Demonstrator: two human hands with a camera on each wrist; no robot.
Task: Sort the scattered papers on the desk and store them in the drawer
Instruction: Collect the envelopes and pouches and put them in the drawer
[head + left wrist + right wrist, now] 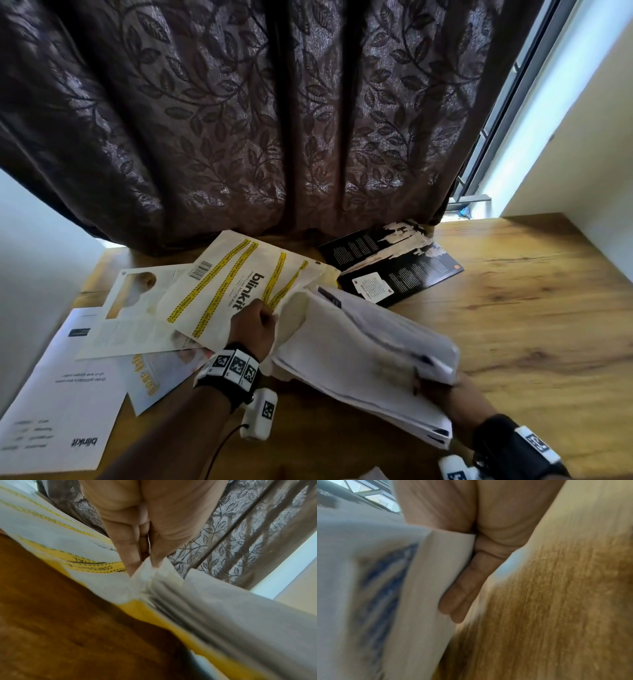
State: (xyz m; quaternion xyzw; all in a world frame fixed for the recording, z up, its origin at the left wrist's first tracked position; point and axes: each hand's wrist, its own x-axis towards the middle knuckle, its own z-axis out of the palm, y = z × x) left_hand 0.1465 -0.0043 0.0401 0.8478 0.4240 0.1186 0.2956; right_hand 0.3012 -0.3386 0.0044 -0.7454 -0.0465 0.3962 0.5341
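The left hand pinches the envelope mouth and the right hand clamps the paper stack, whose loose sheets may catch and crumple.

Blurred stack, hidden fingers, cut-off sheets

The sheaf of white papers is motion-blurred, its print unreadable; the right hand at its near end is largely hidden beneath it. At its far left corner, the left hand conceals its fingertips. Well left of the sheaf, the blinkit letter runs off the frame edge.
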